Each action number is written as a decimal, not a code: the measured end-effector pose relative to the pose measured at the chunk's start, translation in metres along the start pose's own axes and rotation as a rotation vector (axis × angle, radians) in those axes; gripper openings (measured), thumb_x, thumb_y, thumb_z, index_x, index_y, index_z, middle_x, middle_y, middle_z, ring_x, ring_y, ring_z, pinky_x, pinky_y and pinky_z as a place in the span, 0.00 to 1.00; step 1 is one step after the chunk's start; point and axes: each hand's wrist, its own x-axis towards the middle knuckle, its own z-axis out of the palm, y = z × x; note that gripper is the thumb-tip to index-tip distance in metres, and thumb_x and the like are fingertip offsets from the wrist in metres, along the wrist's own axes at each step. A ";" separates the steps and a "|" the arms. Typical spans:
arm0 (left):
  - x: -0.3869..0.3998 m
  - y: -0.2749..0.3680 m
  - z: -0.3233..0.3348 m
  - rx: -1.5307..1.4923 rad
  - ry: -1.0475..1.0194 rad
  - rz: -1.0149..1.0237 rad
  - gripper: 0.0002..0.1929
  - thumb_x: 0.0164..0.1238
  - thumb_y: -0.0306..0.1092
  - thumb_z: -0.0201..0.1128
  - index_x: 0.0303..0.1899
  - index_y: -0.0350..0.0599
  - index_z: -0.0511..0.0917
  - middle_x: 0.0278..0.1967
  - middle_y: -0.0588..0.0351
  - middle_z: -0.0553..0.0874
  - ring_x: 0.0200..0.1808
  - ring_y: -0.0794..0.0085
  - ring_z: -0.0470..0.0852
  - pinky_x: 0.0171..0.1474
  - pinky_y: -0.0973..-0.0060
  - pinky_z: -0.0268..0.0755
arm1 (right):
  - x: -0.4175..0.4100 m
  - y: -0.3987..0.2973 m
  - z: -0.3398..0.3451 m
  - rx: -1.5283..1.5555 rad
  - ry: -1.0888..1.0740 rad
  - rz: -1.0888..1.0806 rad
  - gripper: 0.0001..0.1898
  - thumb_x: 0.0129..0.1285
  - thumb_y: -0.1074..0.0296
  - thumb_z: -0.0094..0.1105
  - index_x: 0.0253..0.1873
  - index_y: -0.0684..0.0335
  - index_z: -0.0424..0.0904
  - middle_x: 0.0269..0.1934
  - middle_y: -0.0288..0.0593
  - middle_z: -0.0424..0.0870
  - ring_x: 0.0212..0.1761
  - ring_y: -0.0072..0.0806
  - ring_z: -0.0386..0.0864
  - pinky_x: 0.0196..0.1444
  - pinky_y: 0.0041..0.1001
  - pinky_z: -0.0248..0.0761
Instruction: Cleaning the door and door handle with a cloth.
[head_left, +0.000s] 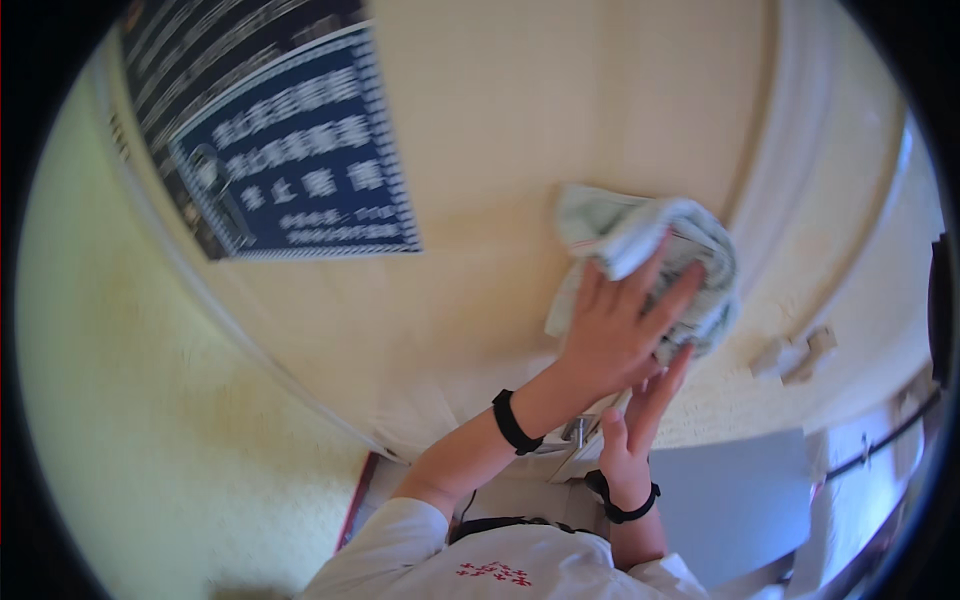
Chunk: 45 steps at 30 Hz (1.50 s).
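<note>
Before me is a cream door (480, 180). My left hand (619, 322) lies with spread fingers on a bunched pale green-white cloth (697, 225), holding it against the door near its right side. Some of the cloth is hidden under the hand. Just below, my right hand (645, 424) has its fingers extended and thumb apart. Its fingertips are at the cloth's lower edge; whether they touch it is hard to tell. Each wrist wears a black band.
A dark blue sign (300, 157) bearing writing is on the door, upper left. A metal door handle (577, 431) sits below my left forearm. Small pale boxes (814, 356) are on the wall to the right, above a grey-blue panel (735, 502). Yellowish wall (150, 360) is at left.
</note>
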 end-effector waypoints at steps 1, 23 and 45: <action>0.003 -0.002 -0.006 -0.036 -0.020 0.030 0.38 0.48 0.50 0.71 0.66 0.55 0.73 0.72 0.41 0.65 0.68 0.47 0.68 0.67 0.50 0.55 | 0.003 -0.002 0.006 0.038 0.024 0.001 0.50 0.67 0.57 0.56 0.77 0.70 0.25 0.78 0.60 0.26 0.80 0.49 0.38 0.76 0.48 0.40; 0.031 -0.043 -0.200 0.153 0.151 0.041 0.36 0.45 0.40 0.71 0.63 0.55 0.72 0.71 0.42 0.64 0.69 0.41 0.65 0.71 0.43 0.51 | 0.022 -0.095 0.135 0.364 -0.202 -0.227 0.51 0.67 0.53 0.57 0.79 0.62 0.24 0.75 0.57 0.48 0.76 0.46 0.51 0.75 0.44 0.43; -0.015 -0.178 -0.255 0.252 0.327 -0.030 0.25 0.54 0.39 0.70 0.55 0.46 0.77 0.59 0.45 0.81 0.61 0.51 0.79 0.70 0.52 0.61 | 0.048 -0.049 0.259 0.129 -0.535 -0.342 0.35 0.57 0.74 0.67 0.63 0.82 0.54 0.43 0.67 0.72 0.42 0.65 0.72 0.47 0.51 0.66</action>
